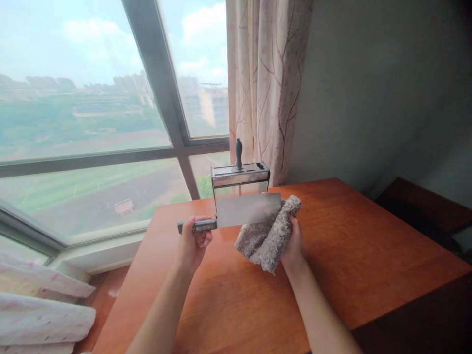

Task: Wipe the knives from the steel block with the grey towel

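My left hand [194,239] is closed around the dark handle of a cleaver [239,210], whose broad blade points to the right above the table. A fuzzy grey cloth [275,236] is gripped in my right hand [294,241] at the far end of the blade. The cloth hides the blade's lower right corner and hangs down in folds. Behind the cleaver stands a metal knife rack [240,173] with slots in its top. One knife with a dark grip [239,153] sticks up out of it.
The wooden table [228,305] lies under my arms. Beyond its left side are large windows [84,98] with a low sill [103,253]. A patterned curtain [269,83] hangs behind the rack, another [40,305] at lower left. To the right is a dark wall [361,98].
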The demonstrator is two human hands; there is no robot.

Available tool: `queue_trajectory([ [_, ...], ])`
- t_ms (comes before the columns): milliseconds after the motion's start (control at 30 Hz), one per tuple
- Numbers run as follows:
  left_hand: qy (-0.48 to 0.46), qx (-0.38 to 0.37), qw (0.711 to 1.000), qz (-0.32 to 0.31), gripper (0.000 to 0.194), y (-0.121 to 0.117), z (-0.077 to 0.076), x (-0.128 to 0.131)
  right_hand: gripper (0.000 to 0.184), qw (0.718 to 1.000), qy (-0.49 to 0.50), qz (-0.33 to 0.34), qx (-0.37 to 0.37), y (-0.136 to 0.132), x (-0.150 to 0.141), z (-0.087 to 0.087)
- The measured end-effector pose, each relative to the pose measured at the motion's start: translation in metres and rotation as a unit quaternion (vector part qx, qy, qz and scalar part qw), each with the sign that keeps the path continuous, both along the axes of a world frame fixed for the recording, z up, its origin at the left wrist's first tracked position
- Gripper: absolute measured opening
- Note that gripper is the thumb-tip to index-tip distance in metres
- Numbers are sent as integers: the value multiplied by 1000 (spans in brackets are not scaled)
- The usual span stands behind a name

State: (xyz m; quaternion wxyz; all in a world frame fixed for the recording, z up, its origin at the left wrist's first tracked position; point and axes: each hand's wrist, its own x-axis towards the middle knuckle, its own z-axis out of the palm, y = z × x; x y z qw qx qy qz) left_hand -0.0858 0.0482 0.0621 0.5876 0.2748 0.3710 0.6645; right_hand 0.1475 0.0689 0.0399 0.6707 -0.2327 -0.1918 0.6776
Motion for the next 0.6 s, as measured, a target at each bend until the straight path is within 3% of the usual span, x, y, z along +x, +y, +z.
queue_trajectory([
  [233,-29,-6,999,-23,31,-6,-4,20,34,992,114,46,20,-3,3,-10],
  [467,-24,-24,990,-138,40,-22,-15,54,36,994,105,1,25,0,4,-16],
  [600,-27,-15,990,-139,40,-22,-16,55,36,993,121,10,15,3,3,-15],
])
